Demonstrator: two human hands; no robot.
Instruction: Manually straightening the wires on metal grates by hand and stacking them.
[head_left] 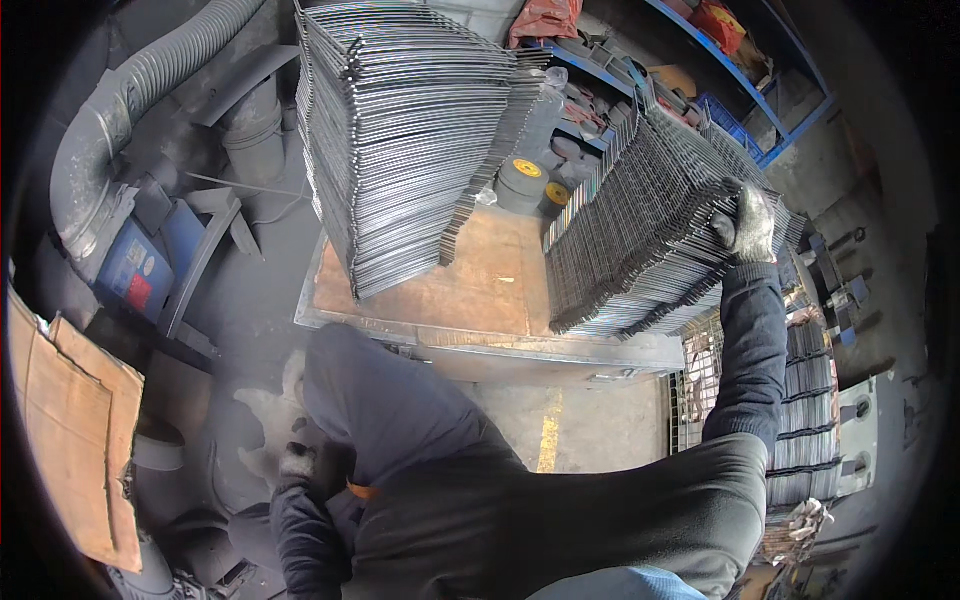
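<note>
My right hand [750, 225], in a grey work glove, reaches forward to the top of the right-hand stack of thin dark metal racks [640, 220]. Its fingers are curled over the upper edge of the racks. A taller stack of similar thin metal pieces [425, 140] stands to the left on the same brown-topped bench [495, 275]. Low on the left, beside my leg, is my gloved left hand [297, 462]. Its fingers look curled in, and whatever they may hold is hidden.
Black round pieces with yellow centres [523, 180] sit between the stacks. Behind is a blue shelf [715, 45] with loose items. A ribbed duct [165, 80], a bucket [255, 145] and cardboard [80, 430] lie left. More stacked pieces [808, 400] stand at right.
</note>
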